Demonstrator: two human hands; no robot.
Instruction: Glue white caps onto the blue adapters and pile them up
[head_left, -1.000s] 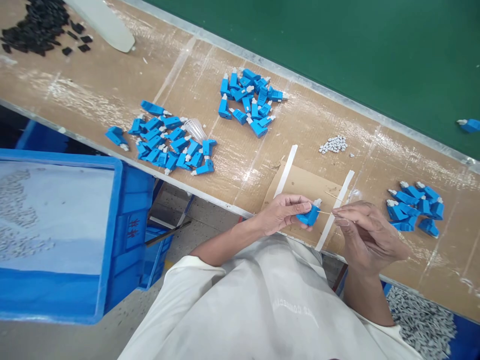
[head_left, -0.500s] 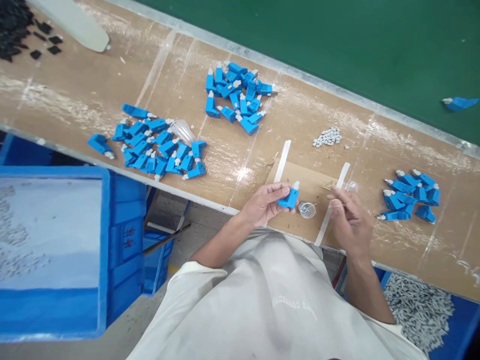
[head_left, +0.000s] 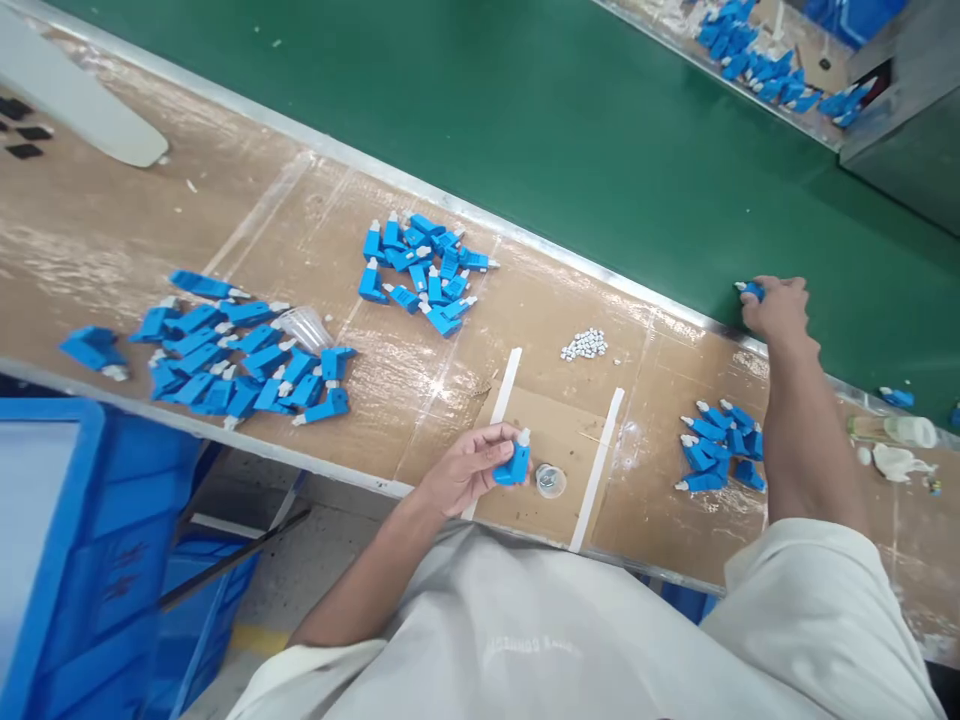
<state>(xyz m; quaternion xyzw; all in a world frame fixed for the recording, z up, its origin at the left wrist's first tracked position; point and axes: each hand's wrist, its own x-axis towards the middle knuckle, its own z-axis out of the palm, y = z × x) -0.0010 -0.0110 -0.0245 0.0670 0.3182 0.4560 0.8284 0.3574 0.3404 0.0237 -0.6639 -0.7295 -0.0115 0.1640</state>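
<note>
Right hand now away; blue connector (white-tipped)

Blue connector, white tip upright, held, second connector at green belt edge

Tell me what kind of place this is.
Probably a factory assembly line: a green conveyor belt runs past a taped workbench, piles of identical blue connectors lie on it, and a blue crate stands beside.

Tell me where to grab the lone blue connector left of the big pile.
Pinch the blue body across its long sides, coming from above. It lies flat and apart from the pile, so both sides are free; the white tip looks too small for a grip.
</note>
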